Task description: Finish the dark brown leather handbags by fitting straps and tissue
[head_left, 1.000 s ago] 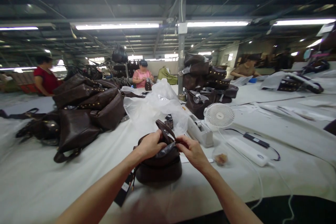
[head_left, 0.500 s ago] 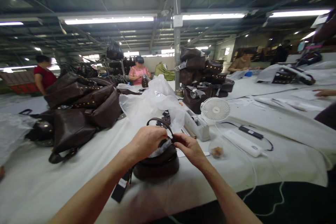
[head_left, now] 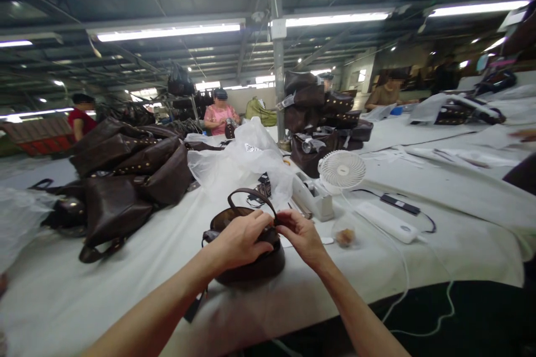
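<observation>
A small dark brown leather handbag [head_left: 251, 270] sits upright on the white-covered table in front of me, its top open on the left side. Its thin strap handle [head_left: 251, 192] arches up above both hands. My right hand [head_left: 302, 234] pinches the handle's right base between thumb and fingers. Across the bag's opening lies my left hand [head_left: 245, 237], fingers curled at the rim by that same base and thumb apart below; the exact grip is partly hidden. A black tag [head_left: 193, 309] hangs at the bag's lower left, partly behind my left forearm.
Brown studded bags [head_left: 125, 195] are heaped at left, and more bags [head_left: 314, 106] are stacked by the pillar. Beyond the handbag lie plastic wrapping [head_left: 255, 150], a white fan [head_left: 342, 170], a power strip [head_left: 387, 222] and cables. Several people sit or stand farther back.
My left hand has opened somewhat and turned over the rim, its thumb now apart. More of the bag's opening shows; the clear plastic under that hand is out of sight. The right hand stays put.
</observation>
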Demonstrator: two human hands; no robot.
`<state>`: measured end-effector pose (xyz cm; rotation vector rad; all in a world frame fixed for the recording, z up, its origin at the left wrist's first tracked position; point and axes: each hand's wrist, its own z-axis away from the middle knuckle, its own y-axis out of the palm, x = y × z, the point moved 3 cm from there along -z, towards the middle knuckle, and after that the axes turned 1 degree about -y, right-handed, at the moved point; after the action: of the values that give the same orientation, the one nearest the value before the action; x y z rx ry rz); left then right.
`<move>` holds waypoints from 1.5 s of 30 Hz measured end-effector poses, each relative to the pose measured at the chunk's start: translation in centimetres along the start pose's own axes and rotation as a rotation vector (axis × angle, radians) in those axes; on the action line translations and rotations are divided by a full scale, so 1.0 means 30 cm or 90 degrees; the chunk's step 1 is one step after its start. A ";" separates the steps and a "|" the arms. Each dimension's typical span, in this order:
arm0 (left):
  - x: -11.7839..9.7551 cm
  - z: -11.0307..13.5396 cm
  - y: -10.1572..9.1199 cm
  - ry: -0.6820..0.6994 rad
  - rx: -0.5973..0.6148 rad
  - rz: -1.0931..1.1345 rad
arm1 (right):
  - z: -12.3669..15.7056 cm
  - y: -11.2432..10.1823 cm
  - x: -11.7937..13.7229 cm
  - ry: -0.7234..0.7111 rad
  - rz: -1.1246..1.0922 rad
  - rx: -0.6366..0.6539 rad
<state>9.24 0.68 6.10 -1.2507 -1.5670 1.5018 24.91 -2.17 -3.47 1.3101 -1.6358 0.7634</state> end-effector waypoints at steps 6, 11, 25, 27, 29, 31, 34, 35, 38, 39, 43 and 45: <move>0.046 0.004 0.002 -0.034 0.053 0.133 | -0.005 0.012 -0.003 -0.011 0.009 0.005; 0.038 0.009 -0.020 -0.070 0.035 0.061 | -0.006 0.010 -0.012 0.004 -0.019 -0.027; -0.027 -0.028 0.043 -0.173 -0.094 -0.091 | 0.015 -0.001 -0.013 -0.010 0.000 -0.059; -0.018 -0.018 0.034 -0.189 -0.119 -0.095 | 0.018 0.004 -0.008 -0.023 -0.011 -0.057; -0.015 -0.011 0.029 -0.194 -0.126 -0.127 | 0.021 0.010 -0.009 -0.030 -0.043 -0.063; -0.021 -0.007 0.034 -0.175 -0.114 -0.181 | 0.025 0.019 -0.018 -0.024 -0.081 -0.079; -0.038 -0.003 0.056 -0.157 -0.119 -0.253 | 0.030 0.037 -0.032 -0.009 -0.125 -0.105; -0.043 0.000 0.065 -0.157 -0.131 -0.267 | 0.031 0.043 -0.034 -0.008 -0.135 -0.112; -0.058 0.012 0.099 -0.115 -0.166 -0.284 | 0.038 0.054 -0.035 0.000 -0.159 -0.130; -0.061 0.017 0.110 -0.094 -0.177 -0.286 | 0.042 0.054 -0.034 0.005 -0.159 -0.135; -0.055 0.030 0.140 -0.064 -0.238 -0.312 | 0.071 0.049 -0.028 0.028 -0.131 -0.101; -0.050 0.032 0.150 -0.056 -0.273 -0.326 | 0.086 0.046 -0.028 0.048 -0.140 -0.070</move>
<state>9.84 -1.52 1.82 -0.8951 -2.1451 0.9332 22.97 -3.72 -5.23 1.3397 -1.4248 0.5754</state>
